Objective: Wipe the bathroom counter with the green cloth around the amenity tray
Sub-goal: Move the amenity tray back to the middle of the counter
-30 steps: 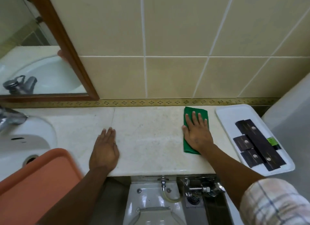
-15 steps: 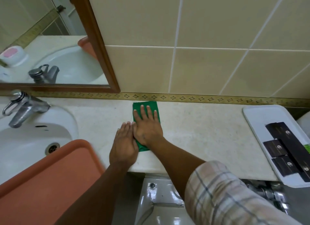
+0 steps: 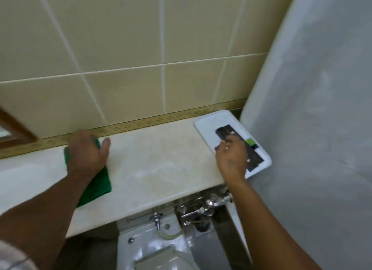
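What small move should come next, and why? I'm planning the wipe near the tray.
Probably lift or slide the white rectangular amenity tray aside: the right hand is on it, while the left hand presses the folded green cloth flat on the beige marble counter, ready to wipe there.

- The green cloth [image 3: 94,186] is pressed flat on the counter [image 3: 161,167] by the left hand [image 3: 86,155].
- The amenity tray [image 3: 209,126] is reached by the right hand [image 3: 231,157].

Beige tiled wall [image 3: 124,48], mirror frame [image 3: 14,126], toilet tank [image 3: 153,247], chrome valve [image 3: 203,207]
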`<state>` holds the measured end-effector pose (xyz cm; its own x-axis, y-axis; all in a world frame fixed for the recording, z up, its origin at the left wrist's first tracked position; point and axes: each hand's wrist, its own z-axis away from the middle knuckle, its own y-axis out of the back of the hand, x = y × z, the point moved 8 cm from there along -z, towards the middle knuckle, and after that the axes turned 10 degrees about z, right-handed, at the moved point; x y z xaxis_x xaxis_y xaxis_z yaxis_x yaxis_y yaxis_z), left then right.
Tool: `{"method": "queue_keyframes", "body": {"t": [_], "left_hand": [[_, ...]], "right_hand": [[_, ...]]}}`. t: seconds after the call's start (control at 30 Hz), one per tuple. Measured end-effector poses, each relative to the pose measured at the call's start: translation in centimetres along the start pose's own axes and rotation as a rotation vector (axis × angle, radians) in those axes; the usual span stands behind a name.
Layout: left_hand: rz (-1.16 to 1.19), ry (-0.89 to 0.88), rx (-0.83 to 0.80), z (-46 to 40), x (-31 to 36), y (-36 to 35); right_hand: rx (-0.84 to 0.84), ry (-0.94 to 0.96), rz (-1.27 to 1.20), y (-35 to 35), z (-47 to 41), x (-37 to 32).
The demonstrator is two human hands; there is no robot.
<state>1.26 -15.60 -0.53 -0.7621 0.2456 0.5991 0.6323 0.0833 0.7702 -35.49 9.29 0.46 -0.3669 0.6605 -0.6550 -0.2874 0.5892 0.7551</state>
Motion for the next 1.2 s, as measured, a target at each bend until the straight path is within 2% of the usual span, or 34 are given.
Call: {"method": "queue_keyframes", "body": {"t": [0.07,0.13,0.23,0.4,0.5,0.63,0.77,1.03,1.2], "left_hand": [[0.064,-0.183,-0.112,-1.3,8.2,-5.3],[0.137,-0.262,-0.24,-1.8,15.8,-10.9],[0.058,-0.226,-0.451,-2.5,22.9,-17.7],[-0.129,-0.216,-0.628,-1.9,27.7,-24.2],[-0.176,-0.233,-0.621,-1.3,28.3,-26.2],[-0.179,-0.255,-0.481,-1.4,28.1,-26.4],[-0.14,-0.232,-0.388,-1.1,27.1,-25.8],[0.103,-0.001,-0.363,-0.3,22.7,-20.7],[0.216,0.219,-0.293,1.6,15.7,-13.4]], "right_hand": [[0.082,-0.166,0.028,4.4,-2.3,5.0],[0.068,-0.344,0.029,6.7,-3.5,9.6],[-0.013,-0.549,-0.035,6.5,-3.5,13.5],[-0.157,-0.67,-0.154,3.0,-2.8,17.0],[-0.19,-0.66,-0.273,1.9,-2.5,17.8],[-0.178,-0.675,-0.38,1.9,-2.4,18.1],[-0.164,-0.628,-0.311,2.2,-2.9,18.1],[-0.132,-0.414,-0.081,3.9,-4.1,16.0],[-0.193,-0.261,0.012,3.1,-5.1,11.8]]}}
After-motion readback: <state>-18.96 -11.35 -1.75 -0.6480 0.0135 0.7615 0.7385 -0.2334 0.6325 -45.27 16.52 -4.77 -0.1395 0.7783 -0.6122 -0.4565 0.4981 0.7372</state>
